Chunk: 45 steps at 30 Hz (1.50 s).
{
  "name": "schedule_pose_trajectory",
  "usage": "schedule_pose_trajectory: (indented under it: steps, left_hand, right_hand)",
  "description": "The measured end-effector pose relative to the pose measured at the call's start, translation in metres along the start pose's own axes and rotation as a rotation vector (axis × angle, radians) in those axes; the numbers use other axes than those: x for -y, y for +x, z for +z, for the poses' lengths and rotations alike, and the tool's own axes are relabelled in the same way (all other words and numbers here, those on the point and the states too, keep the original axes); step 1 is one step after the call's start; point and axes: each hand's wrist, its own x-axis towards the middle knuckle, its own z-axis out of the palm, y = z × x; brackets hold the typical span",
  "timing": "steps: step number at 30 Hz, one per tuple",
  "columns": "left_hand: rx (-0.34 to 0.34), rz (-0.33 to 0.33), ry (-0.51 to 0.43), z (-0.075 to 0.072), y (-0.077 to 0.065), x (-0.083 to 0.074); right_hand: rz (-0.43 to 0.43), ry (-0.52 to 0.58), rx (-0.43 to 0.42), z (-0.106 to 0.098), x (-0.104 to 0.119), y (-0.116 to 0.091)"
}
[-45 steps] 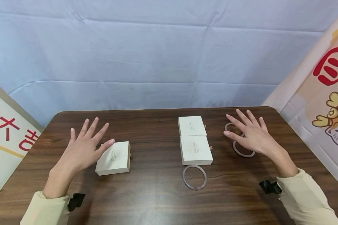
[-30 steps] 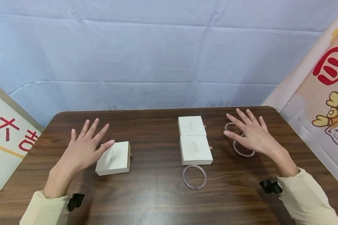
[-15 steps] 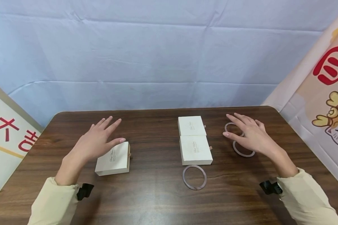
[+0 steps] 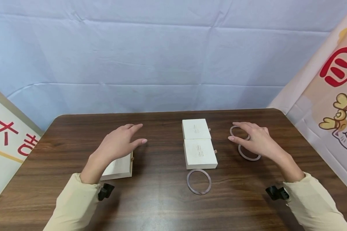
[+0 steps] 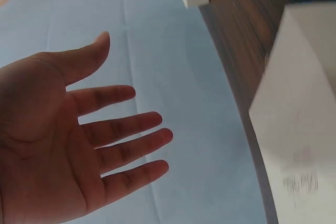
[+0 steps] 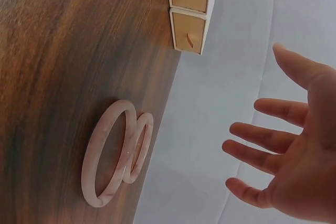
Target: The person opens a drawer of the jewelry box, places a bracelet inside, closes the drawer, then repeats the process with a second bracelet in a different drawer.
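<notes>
The left hand [image 4: 120, 142], fingers loose and empty, has slid rightward over its box [image 4: 119, 167]; the right hand [image 4: 253, 138] still hovers empty above the bangles [image 4: 248, 154].

head view high, facing down across the table [image 4: 162, 199], wrist views close under each palm, sharing the boxes [image 4: 198, 141]

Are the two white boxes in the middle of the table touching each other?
Touching: the head view shows the far box and near box edge to edge, no wood between.

Bright, even light fills the scene, with soft shadows under each hand on the table [image 4: 162, 199], while the left wrist view shows motion blur on the near box [image 5: 302, 129].
</notes>
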Motion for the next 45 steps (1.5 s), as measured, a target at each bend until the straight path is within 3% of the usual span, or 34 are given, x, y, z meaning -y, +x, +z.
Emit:
schedule_pose_trajectory:
  steps: [11,18,33,45]
  left_hand:
    - [-0.005,0.026,-0.046,0.015,0.020,-0.041]
    - [0.027,0.030,-0.120,0.033,0.037,-0.062]
    - [0.107,0.042,-0.345,0.070,0.064,-0.074]
    - [0.198,-0.059,-0.554,0.090,0.079,-0.079]
  right_hand:
    - [-0.052,0.115,0.021,0.005,-0.001,0.000]
    - [-0.081,0.140,0.013,0.008,-0.001,0.001]
    - [-0.069,0.144,0.026,0.009,-0.003,-0.001]
    - [-0.095,0.105,0.013,0.012,-0.003,0.000]
